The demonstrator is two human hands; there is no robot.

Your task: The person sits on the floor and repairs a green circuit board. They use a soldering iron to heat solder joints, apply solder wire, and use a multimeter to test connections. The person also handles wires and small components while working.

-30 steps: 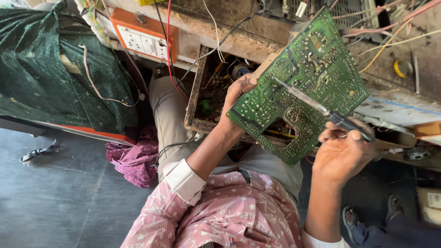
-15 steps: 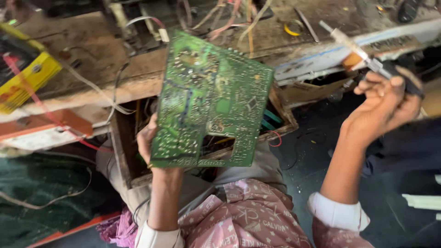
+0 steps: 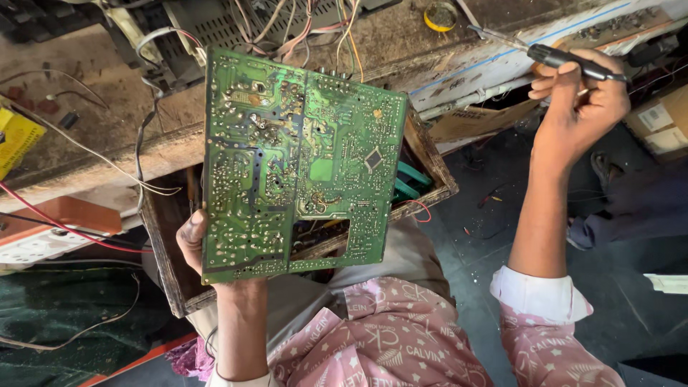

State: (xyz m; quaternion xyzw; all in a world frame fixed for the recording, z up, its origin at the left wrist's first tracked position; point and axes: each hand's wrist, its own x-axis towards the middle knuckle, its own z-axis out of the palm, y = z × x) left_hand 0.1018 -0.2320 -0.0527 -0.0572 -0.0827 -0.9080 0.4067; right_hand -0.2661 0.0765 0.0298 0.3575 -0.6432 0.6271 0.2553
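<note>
My left hand [image 3: 192,242] grips the lower left corner of a large green circuit board [image 3: 287,165], solder side facing me, held up over an open wooden drawer [image 3: 430,172]. My right hand [image 3: 577,107] is raised to the right, well apart from the board, and holds a black-handled soldering iron [image 3: 566,59] whose metal tip points left toward the wooden workbench [image 3: 100,143]. Both arms wear pink patterned sleeves with white cuffs.
Tangled wires [image 3: 301,25] and an open grey appliance chassis lie on the bench behind the board. A small yellow tin [image 3: 440,14] sits at the back. An orange and white socket strip [image 3: 50,229] and a yellow box [image 3: 16,140] are at left. Cardboard box [image 3: 659,122] at right.
The view has swung round. My right hand has drawn the soldering iron off the board and out to the right. My left hand has turned the board flatter toward me.
</note>
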